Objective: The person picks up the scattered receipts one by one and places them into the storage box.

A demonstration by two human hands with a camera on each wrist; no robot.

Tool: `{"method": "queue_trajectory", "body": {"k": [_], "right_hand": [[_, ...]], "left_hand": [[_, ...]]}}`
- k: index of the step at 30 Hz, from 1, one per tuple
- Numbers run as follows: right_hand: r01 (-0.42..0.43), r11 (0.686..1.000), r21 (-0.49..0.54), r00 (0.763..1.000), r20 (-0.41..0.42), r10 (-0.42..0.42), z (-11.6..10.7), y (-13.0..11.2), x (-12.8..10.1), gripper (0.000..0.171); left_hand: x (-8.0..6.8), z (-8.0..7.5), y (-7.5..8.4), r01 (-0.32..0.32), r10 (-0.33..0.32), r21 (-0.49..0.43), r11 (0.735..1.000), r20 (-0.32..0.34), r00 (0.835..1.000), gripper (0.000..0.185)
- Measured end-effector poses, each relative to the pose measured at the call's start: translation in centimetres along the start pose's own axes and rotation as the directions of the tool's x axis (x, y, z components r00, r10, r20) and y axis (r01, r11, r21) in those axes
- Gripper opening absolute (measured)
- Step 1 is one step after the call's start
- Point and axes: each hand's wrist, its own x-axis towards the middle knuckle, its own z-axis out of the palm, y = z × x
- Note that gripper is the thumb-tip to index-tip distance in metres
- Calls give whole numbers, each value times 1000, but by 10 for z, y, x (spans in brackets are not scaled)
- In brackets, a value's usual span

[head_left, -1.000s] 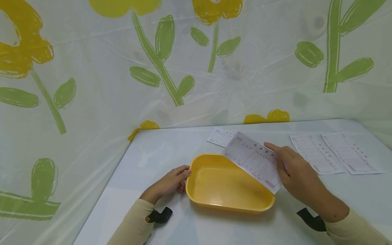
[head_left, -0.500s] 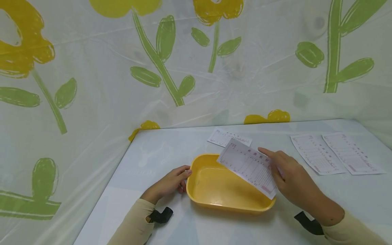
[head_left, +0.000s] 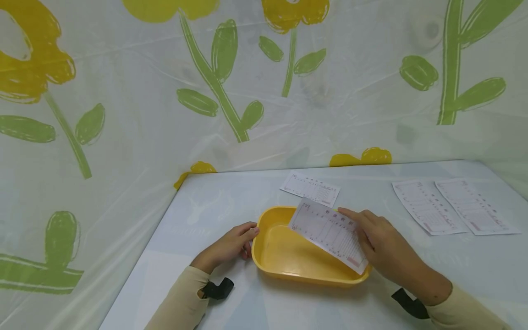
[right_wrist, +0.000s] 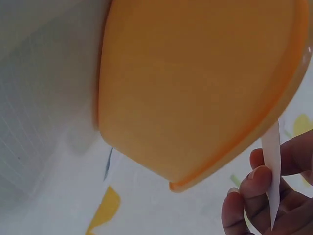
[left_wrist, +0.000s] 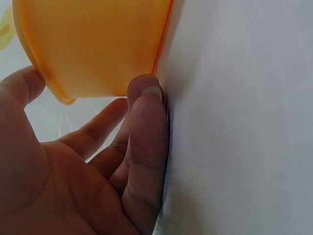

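Right hand [head_left: 383, 247] pinches slip [head_left: 327, 233] by one end over tray [head_left: 280, 252], likely keeping its face clear; left hand [head_left: 228, 245], relaxed, touches tray's opposite end, I'd guess steadying it.

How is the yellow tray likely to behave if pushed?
The yellow tray would probably slide rather than tip, being wide and shallow. Its thin-looking rim suggests it is light; its smooth, even walls suggest stiff plastic.
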Motion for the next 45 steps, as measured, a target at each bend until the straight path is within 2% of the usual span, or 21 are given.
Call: {"method": "queue_trajectory", "body": {"k": [15,20,24,31,37,45], "right_hand": [[-24,999,25,994,110,21,13,-5,-3,60],[-28,1000,6,987,161,27,17,-7,-3,61],[-17,1000,-25,977,213,22,16,-9,0,60],[-15,998,-56,945,327,32,14,-10,10,59],[15,999,-44,942,334,0,17,-12,22,54],[-25,998,-63,927,373,47,33,-14,34,53]], "left_hand": [[1,-1,0,-8,8,-14,1000,3,1000,49],[0,-2,-1,-10,10,-9,1000,5,1000,51],[0,-2,-2,-9,9,-9,1000,4,1000,49],[1,-1,-1,11,-11,-12,1000,-5,1000,51],[2,-1,-2,19,-19,-24,1000,3,1000,51],[1,-1,-1,24,-24,-24,999,-6,1000,50]]}}
